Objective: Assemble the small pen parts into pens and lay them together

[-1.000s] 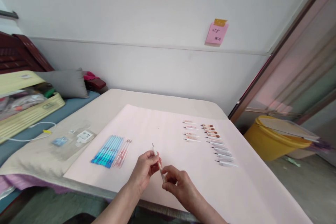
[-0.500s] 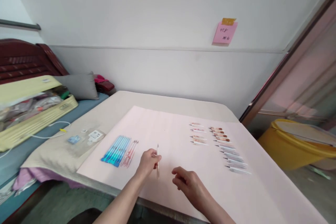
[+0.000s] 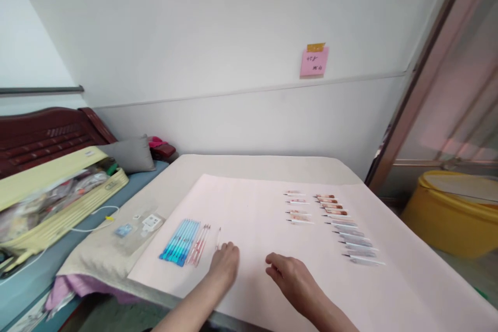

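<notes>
My left hand (image 3: 226, 263) is palm-down on the pink sheet (image 3: 249, 290), fingers curled at the lower end of a slim, pale pen (image 3: 218, 238). The fingertips are hidden beneath the hand. Just left of this pen lie several pink-and-white pens (image 3: 198, 245) side by side. Beyond them is a row of blue pens (image 3: 179, 243), packed closely together. My right hand (image 3: 291, 276) hovers over the sheet to the right, loosely bent, with a gap between thumb and forefinger and nothing in it.
Two columns lie on the right: light pens (image 3: 299, 208) and brown-ended pens (image 3: 330, 205), with grey-white pens (image 3: 360, 246) below. Clear packaging (image 3: 142, 224) lies left of the sheet. A yellow box (image 3: 64, 207) rests on the bed; a yellow bin (image 3: 451, 218) stands right.
My left hand has carried the pale pen left, down beside the pink-and-white pens, and turned palm-down. My right hand stays bent and without anything in it. The camera view has shifted.
</notes>
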### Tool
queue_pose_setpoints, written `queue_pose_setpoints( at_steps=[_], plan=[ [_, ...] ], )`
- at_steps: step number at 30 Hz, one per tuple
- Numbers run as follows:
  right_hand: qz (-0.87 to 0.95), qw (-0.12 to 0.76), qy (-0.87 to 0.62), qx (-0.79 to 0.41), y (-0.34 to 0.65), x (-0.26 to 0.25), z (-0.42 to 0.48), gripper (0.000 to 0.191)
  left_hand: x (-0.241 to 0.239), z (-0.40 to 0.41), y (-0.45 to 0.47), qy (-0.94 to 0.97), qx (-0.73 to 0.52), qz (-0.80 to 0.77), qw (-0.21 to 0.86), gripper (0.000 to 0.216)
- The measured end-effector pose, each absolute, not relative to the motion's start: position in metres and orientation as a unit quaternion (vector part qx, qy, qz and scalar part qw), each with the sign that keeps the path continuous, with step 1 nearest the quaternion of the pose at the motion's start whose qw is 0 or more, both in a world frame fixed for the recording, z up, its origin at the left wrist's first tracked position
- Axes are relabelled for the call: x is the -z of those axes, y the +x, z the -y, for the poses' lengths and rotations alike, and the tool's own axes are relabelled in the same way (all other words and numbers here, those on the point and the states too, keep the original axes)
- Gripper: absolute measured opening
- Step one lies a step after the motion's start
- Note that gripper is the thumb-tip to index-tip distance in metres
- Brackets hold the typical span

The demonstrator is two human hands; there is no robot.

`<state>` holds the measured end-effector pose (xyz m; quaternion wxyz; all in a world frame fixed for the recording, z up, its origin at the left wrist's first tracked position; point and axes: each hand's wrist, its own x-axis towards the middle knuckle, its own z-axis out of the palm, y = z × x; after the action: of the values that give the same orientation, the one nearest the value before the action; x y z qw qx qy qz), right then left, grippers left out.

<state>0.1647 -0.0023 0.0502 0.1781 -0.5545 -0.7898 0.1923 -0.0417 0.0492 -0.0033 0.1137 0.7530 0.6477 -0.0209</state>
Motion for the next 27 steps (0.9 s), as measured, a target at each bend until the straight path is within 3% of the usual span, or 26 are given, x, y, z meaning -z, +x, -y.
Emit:
queue_pose_setpoints(
  at_steps=[13,21,27],
  plan=[
    [0.771,0.173,-0.579,-0.201,0.179,-0.061,-0.003,0.020,-0.015,-0.059,-0.091,0.697,0.022,-0.714,0.057,0.033],
    [0.772,0.159,-0.583,-0.198,0.180,-0.064,-0.006,0.019,-0.032,-0.083,-0.135,0.605,-0.023,-0.793,0.068,0.024],
    [0.774,0.152,-0.583,-0.194,0.180,-0.060,-0.007,0.020,-0.018,-0.084,-0.126,0.613,-0.010,-0.786,0.076,0.020]
  ],
)
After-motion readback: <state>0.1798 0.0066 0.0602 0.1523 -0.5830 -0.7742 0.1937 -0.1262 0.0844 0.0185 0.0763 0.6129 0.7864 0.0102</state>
